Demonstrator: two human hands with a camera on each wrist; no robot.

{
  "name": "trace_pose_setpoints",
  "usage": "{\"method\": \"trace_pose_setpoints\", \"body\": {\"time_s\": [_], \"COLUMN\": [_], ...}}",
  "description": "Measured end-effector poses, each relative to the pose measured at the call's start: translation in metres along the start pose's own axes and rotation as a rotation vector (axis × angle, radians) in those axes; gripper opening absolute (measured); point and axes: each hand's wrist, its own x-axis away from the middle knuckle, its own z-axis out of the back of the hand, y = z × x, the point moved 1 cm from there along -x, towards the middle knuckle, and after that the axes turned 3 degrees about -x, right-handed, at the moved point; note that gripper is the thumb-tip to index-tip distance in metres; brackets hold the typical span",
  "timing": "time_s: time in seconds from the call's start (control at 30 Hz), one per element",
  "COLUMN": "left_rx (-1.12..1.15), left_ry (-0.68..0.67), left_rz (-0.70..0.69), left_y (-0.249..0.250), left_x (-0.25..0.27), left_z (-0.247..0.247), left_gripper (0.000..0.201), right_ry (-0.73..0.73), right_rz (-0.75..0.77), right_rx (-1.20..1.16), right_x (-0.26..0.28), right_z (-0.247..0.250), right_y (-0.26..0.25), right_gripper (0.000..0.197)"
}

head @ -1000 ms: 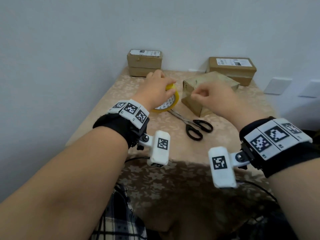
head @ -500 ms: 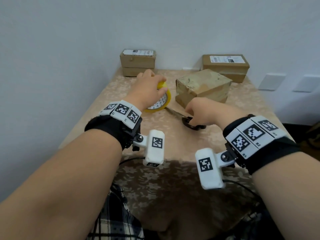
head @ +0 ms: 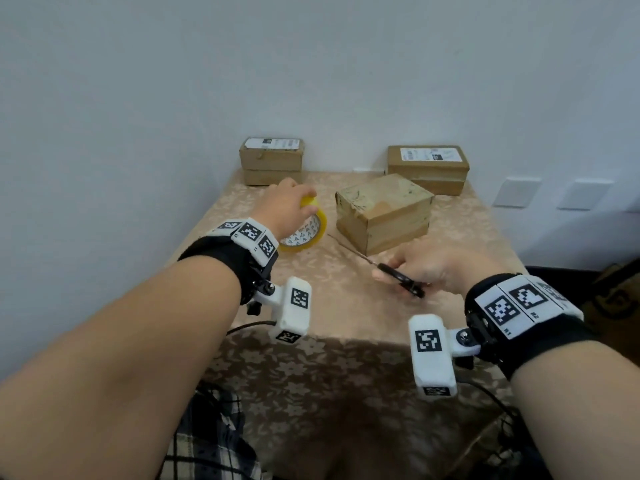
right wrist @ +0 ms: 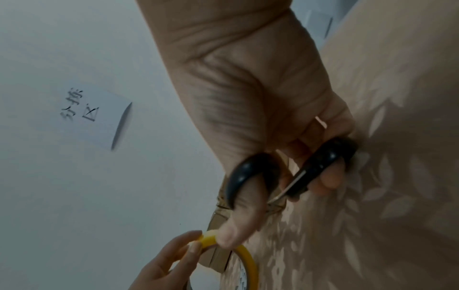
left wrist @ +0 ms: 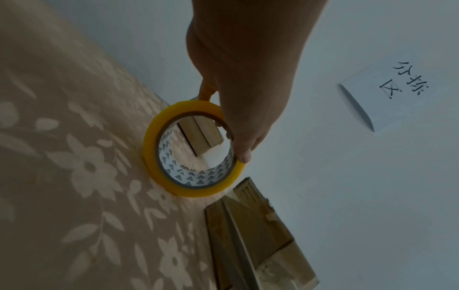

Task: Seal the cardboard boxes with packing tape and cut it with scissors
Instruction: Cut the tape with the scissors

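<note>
At the left of the head view my left hand (head: 284, 211) has its fingers curled over the top of the yellow tape roll (head: 304, 233), which stands on edge on the floral tablecloth (head: 346, 306); the left wrist view shows a fingertip hooked over the roll's rim, so the hold is firm but narrow; behind it, in the upper left of the table, a labelled box (head: 272, 161) sits against the wall. At centre the box to be sealed (head: 382, 211) lies skewed, just beside the roll and apart from it; I cannot tell whether a strip of tape runs from roll to box, since clear tape would not show here. The scissors (head: 398, 277) lie low at centre right, blades pointing up and left toward the roll; my right hand (head: 436, 268) has thumb and fingers threaded through the black loops, and the blades look nearly closed. At upper right another labelled box (head: 427, 168) rests by the wall.

My worries from here: if any strip is slack it may fold and stick to itself; the blade tips pass near my left fingers on the way in, so a hurried reach could nick them; the roll, balanced on edge, could roll off if my left hand loosens; gummed blades might drag the tape rather than cut.
</note>
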Motion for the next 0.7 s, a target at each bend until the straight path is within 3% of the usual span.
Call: {"method": "trace_pose_setpoints", "body": {"time_s": [0.07,0.23,0.43,0.7], "left_rx": [0.003,-0.01,-0.034,-0.027], "left_ry": [-0.043,-0.085,-0.113,-0.109], "left_rz": [0.015,0.029,-0.007,-0.034], "left_y": [0.001,0.004,0.007,0.012], "left_x": [-0.001,-0.002,-0.009,-0.028], "left_z": [0.003,0.008,0.014,0.021], "left_gripper": [0.041,0.042,0.038,0.02], "right_ry": [-0.021,0.005,0.103,0.111], "right_rz": [-0.012,-0.007,0.075,0.051], "right_rx": [-0.153,-0.283,-0.312,-0.234], "right_x": [0.003,-0.007,-0.027,-0.044], "right_z": [-0.003,-0.008,-0.015,-0.01], "right_y": [0.002,-0.002,-0.02,-0.025], "right_gripper": [0.019,0.04,0.045,0.062]}}
